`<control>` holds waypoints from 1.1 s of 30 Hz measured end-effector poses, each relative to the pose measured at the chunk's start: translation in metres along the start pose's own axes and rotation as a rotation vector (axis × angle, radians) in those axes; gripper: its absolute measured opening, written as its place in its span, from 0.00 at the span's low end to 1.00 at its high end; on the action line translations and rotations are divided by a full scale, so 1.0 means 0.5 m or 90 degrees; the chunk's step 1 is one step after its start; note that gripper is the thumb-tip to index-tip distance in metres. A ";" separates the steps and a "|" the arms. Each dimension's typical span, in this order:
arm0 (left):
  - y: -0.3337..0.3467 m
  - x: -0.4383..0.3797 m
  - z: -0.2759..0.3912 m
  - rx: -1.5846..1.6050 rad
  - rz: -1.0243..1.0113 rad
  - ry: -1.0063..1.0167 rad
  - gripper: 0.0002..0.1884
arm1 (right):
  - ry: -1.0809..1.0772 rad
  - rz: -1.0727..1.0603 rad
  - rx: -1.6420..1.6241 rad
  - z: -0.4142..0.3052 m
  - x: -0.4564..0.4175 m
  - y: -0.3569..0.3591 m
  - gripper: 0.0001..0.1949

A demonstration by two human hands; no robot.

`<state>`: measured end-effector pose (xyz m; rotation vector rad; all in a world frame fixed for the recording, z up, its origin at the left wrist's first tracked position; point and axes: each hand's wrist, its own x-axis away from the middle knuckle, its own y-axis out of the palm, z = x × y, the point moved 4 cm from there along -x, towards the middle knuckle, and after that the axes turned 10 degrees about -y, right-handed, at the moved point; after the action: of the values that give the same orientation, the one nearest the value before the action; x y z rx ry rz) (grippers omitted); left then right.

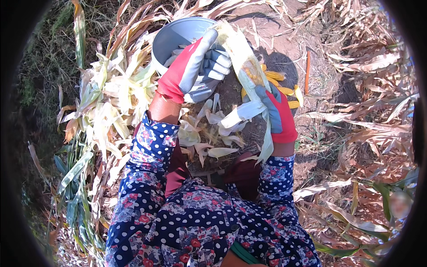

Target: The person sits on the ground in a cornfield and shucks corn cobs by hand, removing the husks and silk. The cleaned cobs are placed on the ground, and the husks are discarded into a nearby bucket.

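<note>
My right hand (pixel 275 108), in a red and grey work glove, grips the lower end of a maize ear (pixel 252 71). Pale husk (pixel 240 45) still wraps much of that ear, with yellow kernels showing in a gap and peeled leaves hanging below the glove. My left hand (pixel 200 63), gloved alike, is at the ear's upper end with its fingers curled and thumb raised beside the silky tip. Whether husk is pinched in it is hidden. Behind the left hand stands a grey plastic bucket (pixel 166 33) with some pale pieces inside.
Several husked yellow cobs (pixel 275 76) lie on the soil right of the ear. An orange stick-like thing (pixel 307 71) is beyond them. A heap of stripped husks (pixel 113 86) lies left of the bucket, loose husks (pixel 222 152) before my legs, and dry maize stalks (pixel 377 130) along the right.
</note>
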<state>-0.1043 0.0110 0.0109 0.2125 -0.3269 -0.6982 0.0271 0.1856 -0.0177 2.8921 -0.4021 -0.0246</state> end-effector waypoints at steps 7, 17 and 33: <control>0.034 0.035 -0.014 -0.135 -0.085 -0.086 0.27 | -0.006 -0.038 0.099 -0.042 0.030 -0.017 0.23; 0.076 0.063 -0.009 0.192 -0.054 -0.043 0.25 | -0.010 -0.109 0.087 -0.036 0.036 -0.022 0.23; 0.113 0.029 -0.003 0.625 -0.262 0.079 0.16 | -0.109 -0.032 -0.335 0.135 0.026 0.124 0.18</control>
<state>-0.0598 0.0440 0.0297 1.2786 -0.4943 -0.8778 0.0199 0.1094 -0.0696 2.3848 -0.2956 -0.3357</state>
